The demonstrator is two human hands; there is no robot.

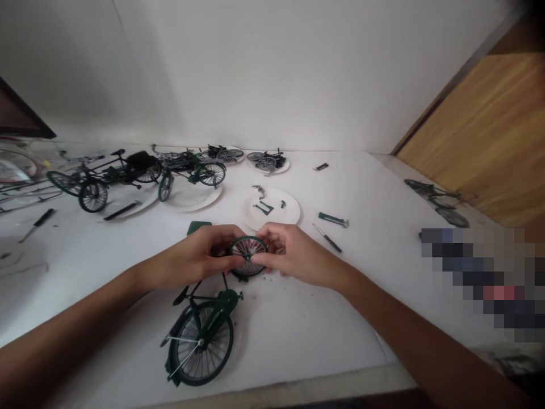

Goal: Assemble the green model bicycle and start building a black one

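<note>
A dark green model bicycle (208, 324) lies on the white table, its rear wheel towards me. Its front wheel (248, 250) is between my two hands. From the left, my left hand (200, 255) is closed on this wheel, thumb at the hub. On the other side my right hand (293, 255) pinches the wheel too, its thumb tip close to the hub. The fingers behind the wheel are partly hidden, and so is the front of the frame. Beyond my left wrist a flat green piece (199, 227) shows.
A paper plate (292, 213) with small green parts lies beyond my hands. To its right are a screwdriver (327, 237) and a green piece (333, 219). Several model bicycles stand back left, one bicycle (191, 170) on a plate. Another screwdriver (37, 224) lies far left.
</note>
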